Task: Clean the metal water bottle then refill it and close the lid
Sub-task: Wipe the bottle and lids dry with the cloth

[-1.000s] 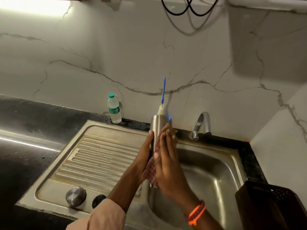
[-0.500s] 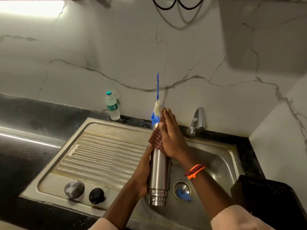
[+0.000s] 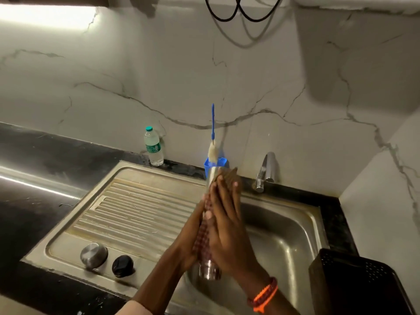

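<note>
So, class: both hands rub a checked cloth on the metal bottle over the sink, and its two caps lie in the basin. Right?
Not quite. The head view shows the two caps on the ridged drainboard, not in the basin. The rest stands: both hands work the checked cloth on the metal bottle.

The bottle [image 3: 209, 272] is shiny silver steel, wrapped in a red-and-white checked cloth [image 3: 203, 237]. A silver cap [image 3: 93, 255] and a black cap [image 3: 122, 265] lie on the dull grey ribbed sink [image 3: 136, 214]. The brush [image 3: 213, 142] has a blue handle and white head, in a blue holder [image 3: 208, 165]. The plastic bottle [image 3: 153, 147] is clear with a teal cap and green label. The tabletop [image 3: 34, 201] is black; the wall [image 3: 113, 76] is white marble with grey veins. The wristband [image 3: 264, 295] is orange.
</note>
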